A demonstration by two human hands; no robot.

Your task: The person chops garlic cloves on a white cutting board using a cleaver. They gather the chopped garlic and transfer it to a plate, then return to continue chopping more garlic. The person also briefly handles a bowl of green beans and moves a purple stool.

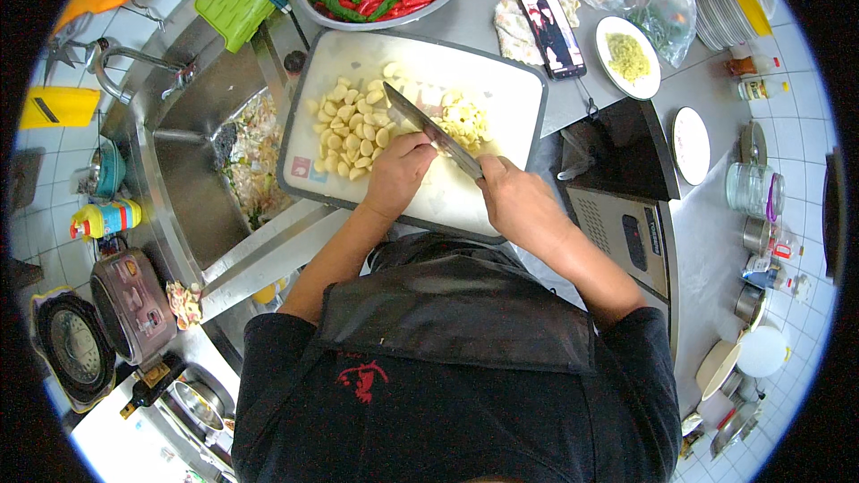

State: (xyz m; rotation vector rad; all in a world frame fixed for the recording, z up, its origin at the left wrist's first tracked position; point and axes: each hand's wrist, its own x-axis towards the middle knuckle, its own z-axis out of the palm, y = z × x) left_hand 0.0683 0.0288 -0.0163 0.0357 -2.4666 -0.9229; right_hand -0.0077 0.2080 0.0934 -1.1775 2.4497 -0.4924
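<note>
My right hand (pixel 517 198) grips the handle end of a kitchen knife (pixel 429 122), its blade slanting up and left over a white cutting board (pixel 446 198) with a dark rim. The fingers of my left hand (pixel 400 173) are bunched beside the blade, pinching a pale piece that looks like a garlic clove; they mostly hide it. Whole peeled garlic cloves (pixel 349 127) lie heaped left of the knife. To its right is a pile of sliced garlic (pixel 468 119), partly behind the blade.
Beyond the board stands a metal bowl (pixel 382 25) of red and green chillies. A smartphone (pixel 552 37) rests on a cloth near a plate (pixel 604 70) of chopped pale food. Left is a sink (pixel 194 194) holding food scraps. A dark open-topped bin or appliance (pixel 621 147) sits at right.
</note>
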